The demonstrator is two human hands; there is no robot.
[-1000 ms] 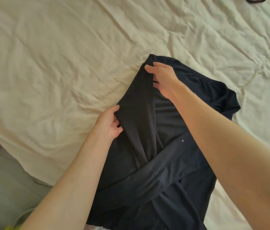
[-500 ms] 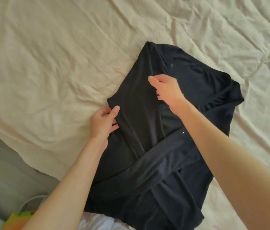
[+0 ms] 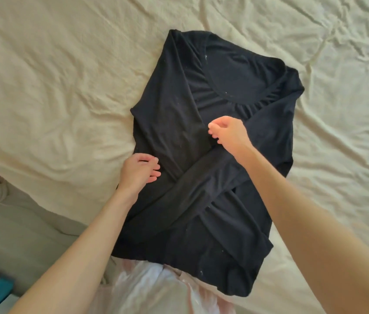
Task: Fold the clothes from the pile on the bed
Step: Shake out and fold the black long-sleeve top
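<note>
Black top lies flat on the bed sheet in front of me, neckline at the far end, both sleeves folded in & crossed over the middle. My left hand sits at the top's left edge, fingers loosely curled — holding nothing that I can see. My right hand hovers over the centre, fingers curled in, also gripping nothing. Pale pink-white cloth pokes out under the near hem.

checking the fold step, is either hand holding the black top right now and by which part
Neither hand plainly grips the black long-sleeved top. The left hand rests curled at its left edge; the right hand hangs loosely curled over the crossed sleeves.
</note>
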